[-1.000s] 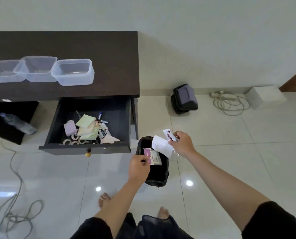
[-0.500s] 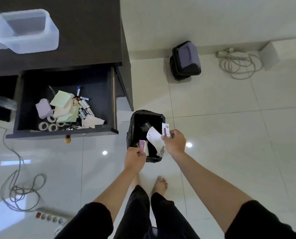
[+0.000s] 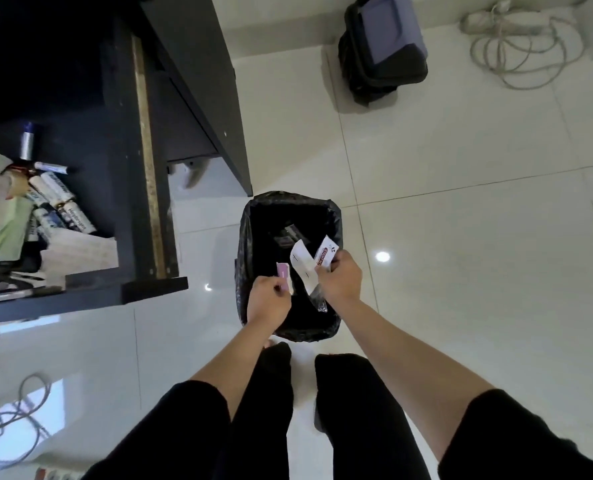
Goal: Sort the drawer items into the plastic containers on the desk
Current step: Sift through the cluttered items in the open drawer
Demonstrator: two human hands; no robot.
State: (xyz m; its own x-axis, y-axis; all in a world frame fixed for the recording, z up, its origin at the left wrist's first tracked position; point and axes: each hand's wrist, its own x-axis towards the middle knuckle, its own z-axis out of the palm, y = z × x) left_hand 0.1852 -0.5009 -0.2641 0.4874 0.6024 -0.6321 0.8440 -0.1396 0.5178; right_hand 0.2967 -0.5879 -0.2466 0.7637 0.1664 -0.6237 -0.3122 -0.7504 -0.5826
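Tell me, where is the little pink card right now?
In the head view, low centre: the left hand pinches the pink card over the black bin.

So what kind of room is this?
Probably a home office or study corner: a dark desk with an open drawer of batteries and paper notes, a lined bin beside it, and cables on a glossy tiled floor.
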